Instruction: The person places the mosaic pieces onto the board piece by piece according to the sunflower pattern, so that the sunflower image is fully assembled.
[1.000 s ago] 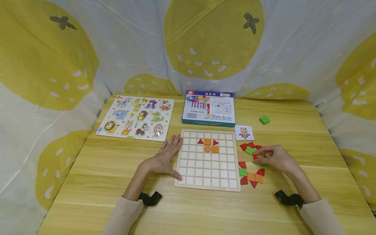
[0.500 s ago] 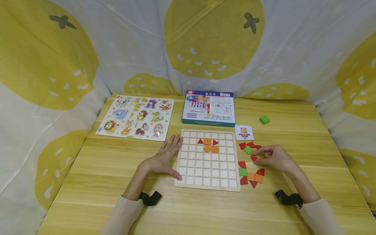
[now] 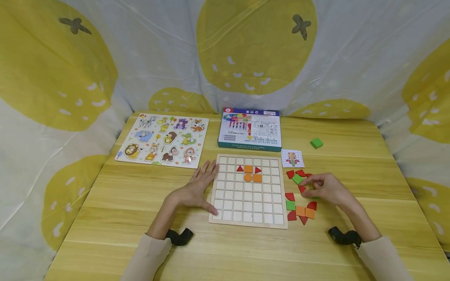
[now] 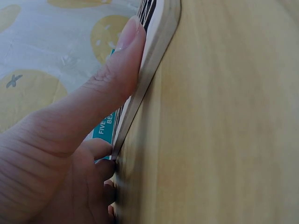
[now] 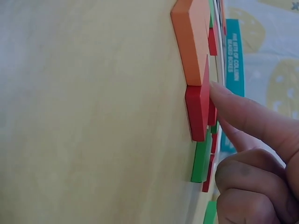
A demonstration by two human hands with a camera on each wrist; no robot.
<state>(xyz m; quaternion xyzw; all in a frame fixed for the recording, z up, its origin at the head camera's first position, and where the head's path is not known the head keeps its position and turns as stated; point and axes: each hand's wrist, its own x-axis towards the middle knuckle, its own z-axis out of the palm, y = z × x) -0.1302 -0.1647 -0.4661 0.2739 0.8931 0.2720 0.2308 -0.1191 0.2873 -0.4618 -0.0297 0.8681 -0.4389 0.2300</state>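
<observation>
My left hand lies spread along the left side of the wooden grid board, its thumb on the board's edge and its fingers straight. A few orange and red pieces sit in the board's upper cells, among them an orange circle. To the right of the board, my right hand pinches a small red triangle between thumb and index finger, low over the table. A green square lies just beyond the fingertips. In the right wrist view the thumb partly hides the triangle.
Several loose red, green and orange pieces lie right of the board. A pattern card, a lone green piece and a box are behind. An animal puzzle lies at the back left.
My right hand has shifted slightly left, and the red triangle has moved left with it. The green square near the fingertips moved a little left. My left hand stays where it was.
</observation>
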